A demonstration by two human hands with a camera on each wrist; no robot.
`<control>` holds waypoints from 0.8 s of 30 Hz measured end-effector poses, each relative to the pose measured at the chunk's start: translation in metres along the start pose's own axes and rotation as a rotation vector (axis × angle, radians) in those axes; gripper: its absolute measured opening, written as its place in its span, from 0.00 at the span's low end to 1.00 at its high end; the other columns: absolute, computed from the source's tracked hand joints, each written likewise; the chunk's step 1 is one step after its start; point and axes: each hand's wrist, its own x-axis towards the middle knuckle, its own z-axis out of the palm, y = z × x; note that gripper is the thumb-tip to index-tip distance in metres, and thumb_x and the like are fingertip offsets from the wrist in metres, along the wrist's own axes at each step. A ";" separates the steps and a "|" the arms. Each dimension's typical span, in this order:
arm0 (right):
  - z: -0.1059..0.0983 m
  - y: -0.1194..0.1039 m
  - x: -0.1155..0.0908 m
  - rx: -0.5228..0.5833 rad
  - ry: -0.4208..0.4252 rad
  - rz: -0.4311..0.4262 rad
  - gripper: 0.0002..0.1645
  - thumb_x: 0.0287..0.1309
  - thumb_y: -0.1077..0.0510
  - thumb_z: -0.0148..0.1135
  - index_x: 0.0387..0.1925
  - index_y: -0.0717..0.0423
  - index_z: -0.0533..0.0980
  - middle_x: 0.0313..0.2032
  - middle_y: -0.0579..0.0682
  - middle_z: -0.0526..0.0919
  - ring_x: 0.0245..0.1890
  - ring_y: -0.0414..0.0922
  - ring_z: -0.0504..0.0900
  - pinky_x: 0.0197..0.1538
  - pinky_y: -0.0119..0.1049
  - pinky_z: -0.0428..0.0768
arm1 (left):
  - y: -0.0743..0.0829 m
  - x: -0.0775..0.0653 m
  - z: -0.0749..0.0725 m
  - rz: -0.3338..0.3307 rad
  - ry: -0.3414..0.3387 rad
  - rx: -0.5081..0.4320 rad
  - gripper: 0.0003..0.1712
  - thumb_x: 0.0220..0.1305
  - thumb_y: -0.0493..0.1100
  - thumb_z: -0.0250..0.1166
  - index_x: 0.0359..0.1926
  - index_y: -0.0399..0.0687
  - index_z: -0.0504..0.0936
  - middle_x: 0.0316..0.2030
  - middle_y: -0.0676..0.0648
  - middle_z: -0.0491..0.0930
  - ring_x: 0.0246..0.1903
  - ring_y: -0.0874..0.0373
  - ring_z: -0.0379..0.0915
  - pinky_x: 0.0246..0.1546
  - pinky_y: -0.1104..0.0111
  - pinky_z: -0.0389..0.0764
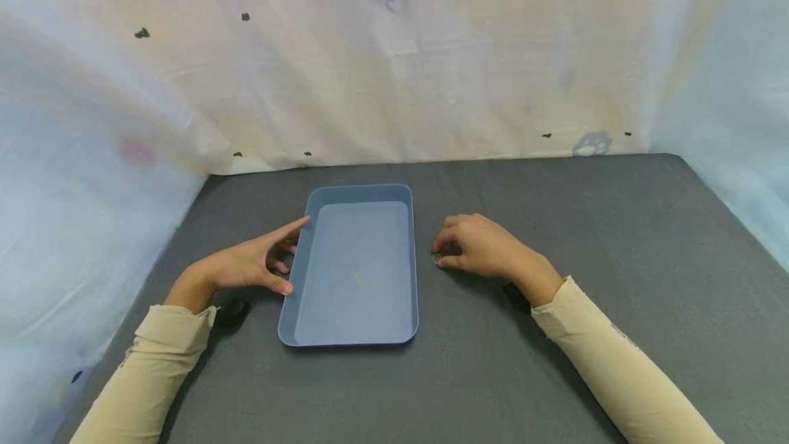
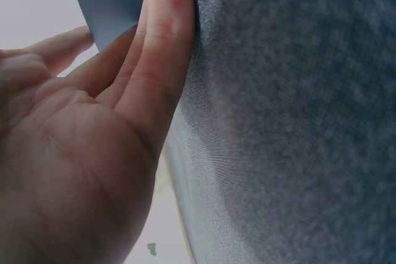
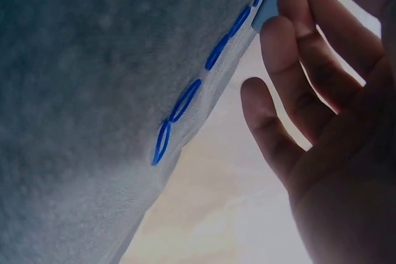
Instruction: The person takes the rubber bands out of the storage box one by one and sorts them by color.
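Note:
A shallow blue-grey rectangular tray (image 1: 354, 238) lies on the dark table, a faint yellow-green mark on its floor. My left hand (image 1: 249, 262) is at its left side, fingers spread, the thumb and a fingertip touching the rim; in the left wrist view its fairly straight fingers (image 2: 167, 47) lie along the tray wall (image 2: 117, 4). Right of the tray, my right hand (image 1: 483, 245) pinches a small thin ring (image 1: 437, 258) between thumb and fingers, low at the table. In the right wrist view, a row of thin blue loops (image 3: 185, 101) runs up toward the fingertips.
Dark grey cloth covers the table (image 1: 585, 225). A pale, mottled curtain (image 1: 382, 74) hangs along the back, with more sheeting on both sides. Table stretches in front of the tray and to the right of my right hand.

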 end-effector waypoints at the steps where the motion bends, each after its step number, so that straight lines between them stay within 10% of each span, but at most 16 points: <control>1: 0.002 0.000 -0.003 0.001 -0.010 0.011 0.11 0.54 0.49 0.74 0.40 0.44 0.87 0.38 0.40 0.83 0.38 0.38 0.82 0.46 0.41 0.80 | -0.001 0.002 0.003 -0.001 -0.012 -0.007 0.69 0.55 0.46 0.77 0.80 0.63 0.33 0.76 0.32 0.46 0.62 0.39 0.65 0.50 0.59 0.78; 24: 0.001 0.000 -0.002 0.013 0.002 0.013 0.13 0.53 0.49 0.76 0.42 0.44 0.88 0.38 0.42 0.83 0.40 0.41 0.82 0.48 0.42 0.80 | 0.001 0.004 -0.003 0.006 -0.008 -0.003 0.68 0.55 0.45 0.77 0.80 0.64 0.34 0.76 0.32 0.46 0.64 0.37 0.62 0.51 0.58 0.77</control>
